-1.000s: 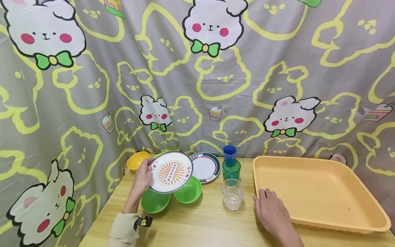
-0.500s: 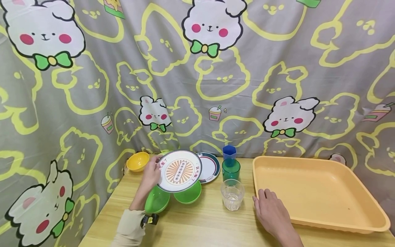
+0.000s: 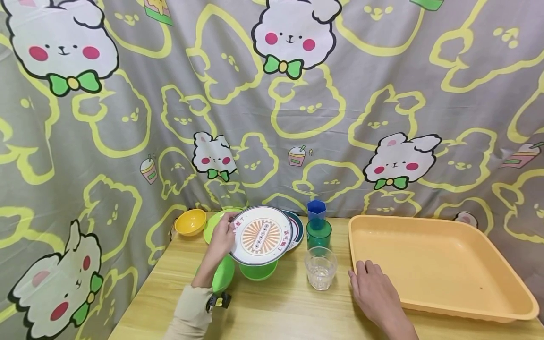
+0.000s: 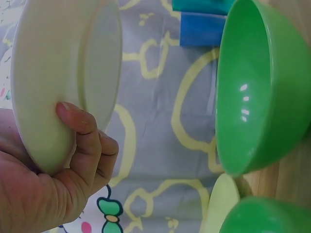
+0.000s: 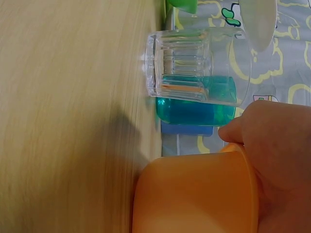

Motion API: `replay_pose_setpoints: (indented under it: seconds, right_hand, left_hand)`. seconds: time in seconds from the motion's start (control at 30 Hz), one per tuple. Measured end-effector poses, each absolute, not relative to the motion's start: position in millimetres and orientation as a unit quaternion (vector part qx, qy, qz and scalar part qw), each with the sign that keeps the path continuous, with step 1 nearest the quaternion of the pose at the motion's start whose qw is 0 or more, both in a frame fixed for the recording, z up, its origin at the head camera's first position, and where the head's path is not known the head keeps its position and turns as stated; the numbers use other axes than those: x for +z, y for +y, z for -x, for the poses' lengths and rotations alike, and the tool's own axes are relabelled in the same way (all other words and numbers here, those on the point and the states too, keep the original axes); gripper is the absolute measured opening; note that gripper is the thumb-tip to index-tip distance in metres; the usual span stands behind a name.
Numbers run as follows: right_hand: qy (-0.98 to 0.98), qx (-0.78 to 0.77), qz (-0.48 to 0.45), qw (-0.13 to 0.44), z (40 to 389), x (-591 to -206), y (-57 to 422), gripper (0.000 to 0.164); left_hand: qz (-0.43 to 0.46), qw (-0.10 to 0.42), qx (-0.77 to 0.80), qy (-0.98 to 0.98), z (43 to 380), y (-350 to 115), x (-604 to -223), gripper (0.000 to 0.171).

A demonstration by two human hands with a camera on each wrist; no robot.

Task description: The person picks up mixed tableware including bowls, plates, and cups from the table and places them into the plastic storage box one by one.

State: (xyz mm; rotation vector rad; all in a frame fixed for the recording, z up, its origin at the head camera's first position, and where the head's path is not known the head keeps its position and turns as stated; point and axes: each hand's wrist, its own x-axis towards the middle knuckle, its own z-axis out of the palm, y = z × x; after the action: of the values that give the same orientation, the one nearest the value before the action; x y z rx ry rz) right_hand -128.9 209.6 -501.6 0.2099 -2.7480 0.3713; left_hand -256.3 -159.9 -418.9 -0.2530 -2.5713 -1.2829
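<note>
My left hand (image 3: 223,236) grips the left rim of a round white plate (image 3: 261,236) printed with an orange sunburst. The plate is held tilted above a green bowl (image 3: 258,271) and overlaps a dark-rimmed plate (image 3: 296,231) behind. In the left wrist view, bent fingers lie against the underside of the plate (image 4: 46,82). A second green bowl (image 3: 225,274) stands partly behind the left wrist. My right hand (image 3: 376,293) holds the near-left rim of a large orange tray (image 3: 446,302), thumb at the outer side; its other fingertips are hidden in the right wrist view.
A clear glass (image 3: 320,269), a teal cup (image 3: 318,233) and a blue cup (image 3: 316,208) stand in a row left of the tray. At the back left are a yellow bowl (image 3: 190,222) and a light green dish (image 3: 212,224). A patterned curtain (image 3: 272,118) hangs behind the table.
My left hand has carried the sunburst plate to the right, covering more of the dark-rimmed plate and uncovering the light green dish. The right hand has stayed on the tray.
</note>
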Motion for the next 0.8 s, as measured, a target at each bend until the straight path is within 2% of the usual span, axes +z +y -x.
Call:
replay_pose_setpoints:
  seconds: [0.8]
  right_hand:
    - [-0.974,0.133,-0.069,0.169,130,-501,208,0.025]
  left_hand:
    - [0.099,0.104,-0.481,-0.865,257,-120,-433,0.036]
